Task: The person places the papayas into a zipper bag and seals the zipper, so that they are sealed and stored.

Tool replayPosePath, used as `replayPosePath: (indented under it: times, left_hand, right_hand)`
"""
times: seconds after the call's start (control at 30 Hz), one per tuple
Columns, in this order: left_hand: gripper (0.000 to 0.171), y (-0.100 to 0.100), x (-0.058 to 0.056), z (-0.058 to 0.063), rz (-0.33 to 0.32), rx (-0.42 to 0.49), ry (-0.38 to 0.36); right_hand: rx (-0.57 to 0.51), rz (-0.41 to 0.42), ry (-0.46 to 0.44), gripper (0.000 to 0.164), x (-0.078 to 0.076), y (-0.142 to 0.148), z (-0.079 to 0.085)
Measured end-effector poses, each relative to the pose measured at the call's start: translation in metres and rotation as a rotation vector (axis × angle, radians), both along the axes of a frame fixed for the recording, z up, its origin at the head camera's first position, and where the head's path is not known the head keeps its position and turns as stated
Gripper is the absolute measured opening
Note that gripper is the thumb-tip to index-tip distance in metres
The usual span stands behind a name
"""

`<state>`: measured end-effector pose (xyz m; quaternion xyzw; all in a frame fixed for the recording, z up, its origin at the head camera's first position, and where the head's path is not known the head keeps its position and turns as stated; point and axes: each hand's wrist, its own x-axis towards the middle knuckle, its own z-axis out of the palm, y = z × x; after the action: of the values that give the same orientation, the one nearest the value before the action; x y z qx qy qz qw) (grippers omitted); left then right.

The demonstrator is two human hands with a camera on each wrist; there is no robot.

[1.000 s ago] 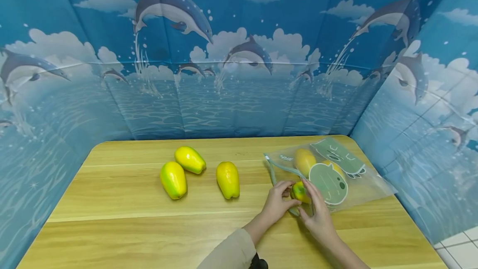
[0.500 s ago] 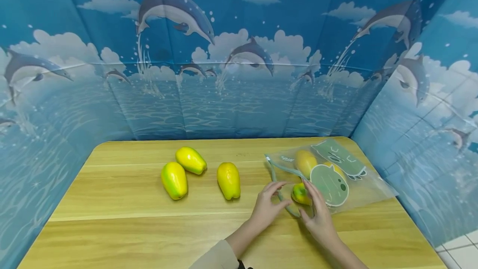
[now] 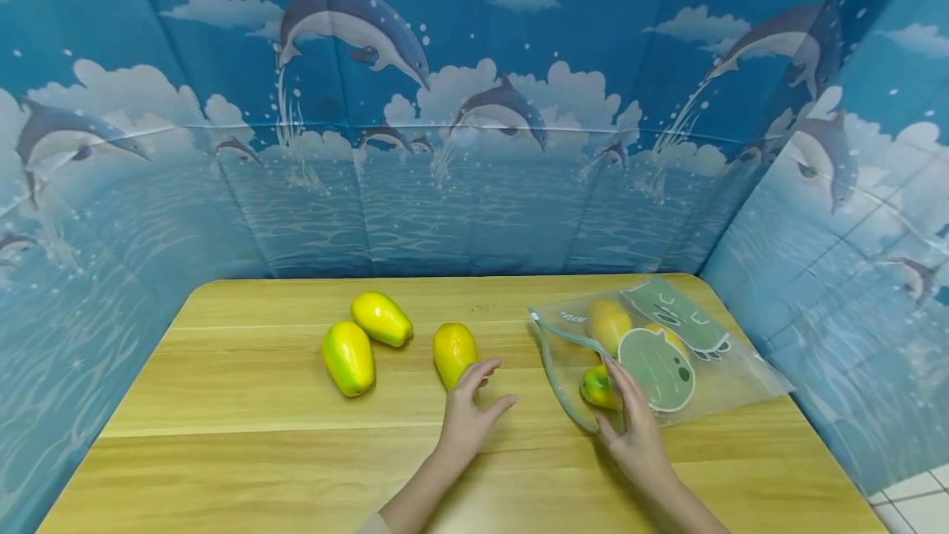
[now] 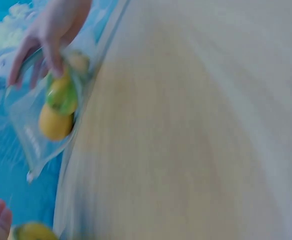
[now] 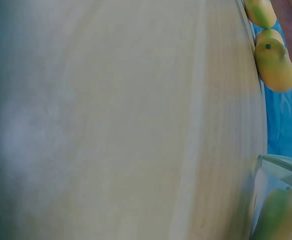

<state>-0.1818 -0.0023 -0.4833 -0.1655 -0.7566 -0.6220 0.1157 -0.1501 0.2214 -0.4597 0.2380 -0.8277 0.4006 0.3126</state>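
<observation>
A clear zip bag with green cartoon prints lies at the right of the table. My right hand holds its mouth, fingers on the upper edge and thumb at the lower one. Several yellow-green papaya-like fruits are inside; one, a fruit with a green lobed end, sits just within the mouth. My left hand holds nothing, thumb and fingers spread apart. Its fingertips overlap the nearest loose fruit in the head view, hiding that fruit's lower end. The left wrist view shows the right hand over the bag.
Two more loose fruits, a left fruit and a rear fruit, lie close together on the left of the wooden table. A blue dolphin-print curtain hangs behind the table's back edge and along its right side.
My left hand has let go of the fruit at the bag's mouth and moved left to the nearest loose fruit. The right hand has stayed at the bag.
</observation>
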Motion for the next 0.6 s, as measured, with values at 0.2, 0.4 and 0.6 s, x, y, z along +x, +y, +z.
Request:
replayPosePath:
  times: [0.2, 0.4, 0.6]
  left_hand:
    - [0.046, -0.030, 0.008, 0.021, 0.152, 0.003, 0.018]
    - [0.044, -0.055, 0.015, 0.032, 0.312, -0.081, 0.105]
    - [0.045, -0.076, 0.017, 0.027, 0.430, -0.048, 0.121]
  right_hand:
    - [0.009, -0.017, -0.004, 0.088, 0.001, 0.000, 0.001]
    - [0.008, -0.009, -0.001, 0.088, 0.001, -0.001, 0.001]
    - [0.016, -0.013, 0.010, 0.088, 0.001, -0.001, 0.001]
